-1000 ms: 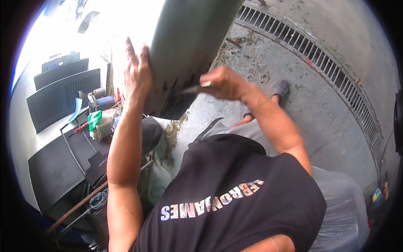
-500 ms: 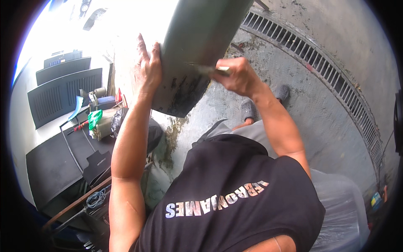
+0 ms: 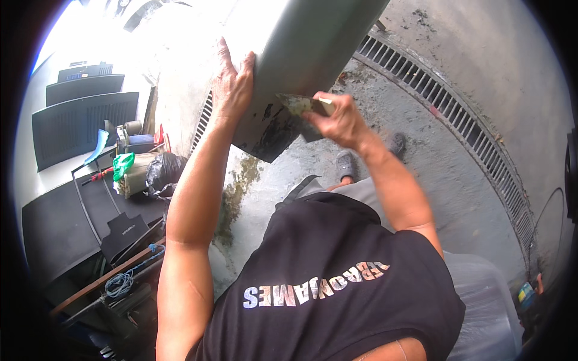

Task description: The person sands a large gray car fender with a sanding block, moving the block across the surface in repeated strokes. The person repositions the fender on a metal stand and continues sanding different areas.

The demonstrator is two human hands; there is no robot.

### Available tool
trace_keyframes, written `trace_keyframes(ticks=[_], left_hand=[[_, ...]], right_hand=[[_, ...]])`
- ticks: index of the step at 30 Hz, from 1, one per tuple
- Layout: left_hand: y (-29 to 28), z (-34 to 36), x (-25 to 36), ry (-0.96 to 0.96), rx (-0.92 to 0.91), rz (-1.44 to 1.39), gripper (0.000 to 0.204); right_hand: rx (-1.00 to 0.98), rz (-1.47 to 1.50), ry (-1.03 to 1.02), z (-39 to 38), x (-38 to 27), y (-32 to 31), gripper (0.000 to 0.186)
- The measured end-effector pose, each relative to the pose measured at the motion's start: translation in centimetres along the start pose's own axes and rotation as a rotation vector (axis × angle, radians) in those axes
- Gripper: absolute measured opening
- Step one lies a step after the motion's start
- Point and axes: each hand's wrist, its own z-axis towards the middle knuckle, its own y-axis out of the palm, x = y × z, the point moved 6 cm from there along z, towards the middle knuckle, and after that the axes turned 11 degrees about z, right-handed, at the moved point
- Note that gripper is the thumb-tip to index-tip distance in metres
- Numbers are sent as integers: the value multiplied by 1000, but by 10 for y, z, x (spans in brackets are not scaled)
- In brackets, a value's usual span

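A large grey-green panel-sided piece (image 3: 307, 57) stands tilted in front of me. Dark, worn patches (image 3: 274, 127) mark its near lower end. Against its upper left edge my left hand (image 3: 233, 90) lies with fingers stretched out, bracing it. My right hand (image 3: 340, 120), at its right side, is closed around the pale handle of a scraper (image 3: 295, 103). The scraper's pointed, stained blade reaches left over the surface, just above the dark patches; whether it touches cannot be made out.
A curved drain grate (image 3: 457, 108) crosses the floor on the right. At the left are dark panels (image 3: 87, 123), a black plastic bag (image 3: 164, 172), a green bag (image 3: 123, 163) and coiled blue cord (image 3: 119, 284). A translucent plastic-covered thing (image 3: 481, 301) stands at the lower right.
The panel piece and my left hand sit farther right in the picture, while the left-hand clutter has shifted left. The scraper, blurred earlier, now shows its blade clearly, still in my right hand.
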Motion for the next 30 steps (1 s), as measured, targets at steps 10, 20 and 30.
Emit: trace_keyframes(ticks=[10, 20, 30], left_hand=[[17, 10, -19, 57, -23, 22, 84], [7, 3, -4, -24, -84, -44, 54], [-2, 0, -19, 19, 2, -233, 90]], right_hand=[[-80, -101, -106, -8, -4, 18, 12], [135, 106, 43, 8, -1, -12, 11], [52, -53, 196, -3, -32, -5, 17]])
